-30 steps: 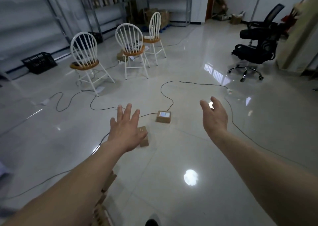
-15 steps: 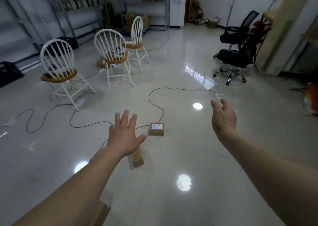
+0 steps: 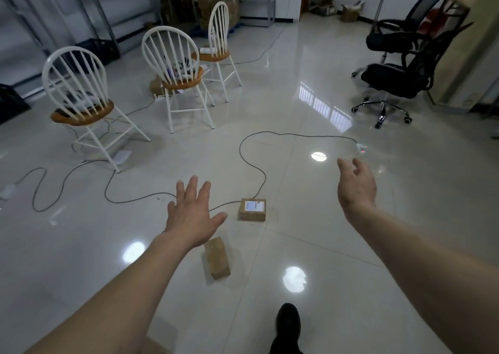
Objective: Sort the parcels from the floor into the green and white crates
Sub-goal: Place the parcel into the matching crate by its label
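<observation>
While left hand [image 3: 193,216] and right hand [image 3: 356,189] hover empty, fingers loose, the brown parcel [image 3: 252,210] (white-labelled) lies flat.

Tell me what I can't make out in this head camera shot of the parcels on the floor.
- Green and white crates: not in the head view at all.
- Flat parcel: the print on its label is too small to read.
- Narrow parcel: its far end is covered by the left hand.
- Things on the seat of the middle chair: small, behind the back spindles.
</observation>
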`<move>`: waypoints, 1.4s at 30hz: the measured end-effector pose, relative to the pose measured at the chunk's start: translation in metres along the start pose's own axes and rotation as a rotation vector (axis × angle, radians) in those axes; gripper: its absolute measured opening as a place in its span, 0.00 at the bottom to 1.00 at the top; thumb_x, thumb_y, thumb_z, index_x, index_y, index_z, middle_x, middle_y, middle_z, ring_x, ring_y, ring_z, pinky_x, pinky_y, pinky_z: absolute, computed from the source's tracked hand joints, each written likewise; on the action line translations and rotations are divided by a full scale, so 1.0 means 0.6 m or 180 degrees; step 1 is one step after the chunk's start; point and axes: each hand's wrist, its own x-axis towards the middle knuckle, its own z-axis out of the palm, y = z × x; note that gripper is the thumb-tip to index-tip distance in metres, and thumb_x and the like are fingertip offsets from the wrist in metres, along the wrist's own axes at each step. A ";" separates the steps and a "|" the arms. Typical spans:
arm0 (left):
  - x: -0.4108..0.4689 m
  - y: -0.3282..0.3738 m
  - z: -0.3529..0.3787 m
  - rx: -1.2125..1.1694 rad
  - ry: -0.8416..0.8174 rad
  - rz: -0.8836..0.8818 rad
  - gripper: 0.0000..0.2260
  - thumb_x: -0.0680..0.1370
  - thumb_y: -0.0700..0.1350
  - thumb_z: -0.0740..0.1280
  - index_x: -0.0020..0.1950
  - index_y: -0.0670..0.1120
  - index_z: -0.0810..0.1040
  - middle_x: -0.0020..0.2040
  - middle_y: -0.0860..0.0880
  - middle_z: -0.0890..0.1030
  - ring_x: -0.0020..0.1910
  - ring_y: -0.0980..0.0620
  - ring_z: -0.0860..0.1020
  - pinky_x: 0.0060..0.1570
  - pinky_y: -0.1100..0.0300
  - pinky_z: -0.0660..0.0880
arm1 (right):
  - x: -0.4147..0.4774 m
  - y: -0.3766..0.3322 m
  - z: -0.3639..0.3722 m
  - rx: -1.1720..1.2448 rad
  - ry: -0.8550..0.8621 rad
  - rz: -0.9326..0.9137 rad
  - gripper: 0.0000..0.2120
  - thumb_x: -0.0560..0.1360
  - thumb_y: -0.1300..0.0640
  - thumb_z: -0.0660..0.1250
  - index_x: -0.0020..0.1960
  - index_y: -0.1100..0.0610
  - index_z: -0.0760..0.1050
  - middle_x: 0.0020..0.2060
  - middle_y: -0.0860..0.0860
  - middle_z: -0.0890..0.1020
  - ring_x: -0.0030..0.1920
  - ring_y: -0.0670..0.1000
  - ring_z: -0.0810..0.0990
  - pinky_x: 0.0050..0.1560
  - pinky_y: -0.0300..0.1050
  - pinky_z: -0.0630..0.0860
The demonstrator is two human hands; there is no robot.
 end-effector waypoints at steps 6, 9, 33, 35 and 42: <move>0.185 0.029 0.016 -0.0051 -0.0159 -0.0198 0.39 0.79 0.64 0.62 0.82 0.51 0.47 0.82 0.48 0.41 0.80 0.42 0.38 0.76 0.39 0.53 | 0.171 -0.002 0.102 -0.0118 -0.0094 0.0249 0.31 0.80 0.42 0.64 0.80 0.54 0.66 0.77 0.53 0.71 0.76 0.56 0.69 0.77 0.55 0.64; 0.266 0.043 0.028 -0.0132 -0.0247 -0.0248 0.39 0.79 0.63 0.62 0.82 0.51 0.47 0.83 0.48 0.41 0.80 0.42 0.38 0.76 0.39 0.52 | 0.244 -0.007 0.152 -0.0199 -0.0139 0.0340 0.31 0.80 0.42 0.63 0.80 0.53 0.66 0.77 0.53 0.71 0.76 0.56 0.68 0.76 0.53 0.63; 0.802 -0.040 0.402 -0.0349 -0.1589 -0.0622 0.39 0.79 0.63 0.63 0.82 0.48 0.49 0.83 0.47 0.46 0.81 0.42 0.43 0.76 0.41 0.56 | 0.620 0.290 0.559 -0.0990 -0.0496 0.1300 0.30 0.82 0.44 0.64 0.80 0.54 0.66 0.77 0.54 0.70 0.76 0.56 0.70 0.77 0.52 0.63; 0.834 -0.048 0.471 -0.0400 -0.1714 -0.0729 0.39 0.79 0.63 0.63 0.82 0.48 0.49 0.83 0.47 0.45 0.81 0.42 0.42 0.76 0.42 0.56 | 0.639 0.354 0.598 -0.1008 -0.0608 0.1416 0.30 0.82 0.44 0.64 0.80 0.54 0.66 0.77 0.54 0.70 0.75 0.56 0.70 0.76 0.53 0.64; 0.937 -0.064 0.740 -0.0777 -0.1835 -0.1089 0.40 0.79 0.62 0.64 0.82 0.47 0.49 0.83 0.46 0.48 0.81 0.44 0.45 0.77 0.45 0.54 | 0.671 0.610 0.726 -0.1007 -0.1065 0.1770 0.29 0.81 0.45 0.66 0.80 0.52 0.66 0.77 0.52 0.71 0.75 0.53 0.70 0.67 0.43 0.63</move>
